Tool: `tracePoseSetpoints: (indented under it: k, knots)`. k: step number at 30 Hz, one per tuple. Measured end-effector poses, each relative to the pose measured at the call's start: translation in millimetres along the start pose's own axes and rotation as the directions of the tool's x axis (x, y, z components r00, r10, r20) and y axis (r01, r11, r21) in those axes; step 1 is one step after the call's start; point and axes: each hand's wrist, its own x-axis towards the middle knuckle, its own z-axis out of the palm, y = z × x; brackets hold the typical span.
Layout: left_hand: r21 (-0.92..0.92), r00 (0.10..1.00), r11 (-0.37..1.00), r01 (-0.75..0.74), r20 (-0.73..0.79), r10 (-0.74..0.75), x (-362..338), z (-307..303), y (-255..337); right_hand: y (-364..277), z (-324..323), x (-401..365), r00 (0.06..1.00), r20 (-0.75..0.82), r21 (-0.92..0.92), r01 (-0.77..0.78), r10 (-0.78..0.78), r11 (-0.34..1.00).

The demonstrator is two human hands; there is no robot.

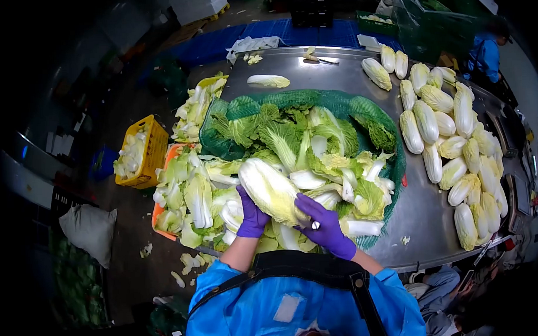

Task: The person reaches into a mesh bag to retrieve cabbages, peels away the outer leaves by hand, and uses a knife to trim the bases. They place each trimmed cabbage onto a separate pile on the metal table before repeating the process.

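A trimmed napa cabbage (268, 189), pale with its white base toward the upper left, lies between my two purple-gloved hands. My left hand (251, 215) grips its lower left side. Around its lower right end are the fingers of my right hand (325, 224), which also has a small whitish handle end (315, 225) showing beneath the fingers; the rest of that tool is hidden. Just beyond the cabbage, leafy green cabbages (286, 138) sit in an open green mesh bag (255, 101). Loose outer leaves (199, 200) lie below and to the left.
Many trimmed cabbages (435, 97) are heaped along the right of the metal table (337, 71). A knife (321, 60) rests at its back. A yellow crate (156, 149) and an orange crate (156, 216) stand left. Another person (484, 57) is at the upper right.
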Motion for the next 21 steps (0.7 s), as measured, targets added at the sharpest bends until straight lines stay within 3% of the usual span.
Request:
tracePoseSetpoints:
  k: [3, 5, 7, 8, 9, 10, 12, 13, 16, 17, 18, 19, 20, 21]
  knots:
    - [-0.054, 1.000, 0.998, 0.010, 0.010, -0.010, 0.6, -5.1, -5.6, 5.0, -7.3, -5.0, 0.989, 0.103, -0.141, 0.119, -0.105, 0.983]
    - [-0.081, 0.999, 0.996, 0.039, 0.033, -0.036, 1.3, -9.4, -5.1, 8.7, -6.6, -3.2, 0.991, 0.039, -0.044, 0.126, -0.125, 0.991]
    - [-0.113, 0.997, 0.992, 0.062, 0.054, -0.056, 3.6, -19.6, -6.1, 10.3, -6.4, 2.0, 0.971, -0.139, 0.075, 0.204, -0.193, 0.976]
    - [-0.106, 0.996, 0.992, 0.073, 0.049, -0.068, 6.5, -28.0, -6.9, 4.6, -9.3, 0.5, 0.978, -0.197, 0.100, 0.091, -0.069, 0.991]
    - [-0.098, 0.996, 0.992, 0.085, 0.044, -0.081, 7.6, -33.0, -6.6, 3.7, -16.4, 0.4, 0.975, -0.214, 0.035, 0.061, -0.052, 0.998]
    - [-0.100, 0.996, 0.992, 0.083, 0.043, -0.079, 5.4, -38.3, -6.4, 12.1, -17.8, 0.7, 0.944, -0.329, 0.095, 0.022, 0.010, 0.995]
    - [-0.334, 0.960, 0.906, 0.261, 0.188, -0.207, -0.9, -45.7, -6.7, 29.6, -25.7, 7.0, 0.848, -0.515, 0.281, 0.032, 0.123, 0.959]
    - [-0.120, 0.896, 0.910, 0.398, 0.265, -0.357, -13.2, -8.5, 3.2, 36.8, -34.4, 12.8, 0.793, -0.583, 0.395, 0.084, 0.179, 0.915]
    - [-0.121, 0.878, 0.884, 0.453, 0.233, -0.418, -18.6, -9.9, 6.3, 54.9, -63.6, 10.8, 0.600, -0.542, 0.512, -0.320, 0.589, 0.797]
    - [-0.111, 0.855, 0.885, 0.453, 0.334, -0.396, -18.2, -17.2, 4.8, 55.2, -65.2, 8.0, 0.601, -0.541, 0.511, -0.320, 0.588, 0.798]
    - [-0.103, 0.823, 0.887, 0.451, 0.433, -0.368, -17.2, -24.5, 3.3, 44.5, -68.5, 8.8, 0.710, -0.451, 0.292, -0.456, 0.541, 0.841]
    - [-0.103, 0.822, 0.887, 0.450, 0.436, -0.366, -16.8, -33.1, 2.5, 37.9, -68.7, 9.5, 0.792, -0.331, 0.041, -0.531, 0.513, 0.846]
    - [0.060, 0.913, 0.947, 0.316, 0.251, -0.321, -19.3, -43.3, 1.2, 41.7, -55.1, 5.3, 0.903, -0.274, 0.153, -0.297, 0.329, 0.943]
    - [0.246, 0.971, 0.947, 0.205, 0.072, -0.229, -21.9, -48.5, -1.1, 24.1, -46.8, 7.3, 0.915, -0.115, 0.339, -0.329, 0.386, 0.881]
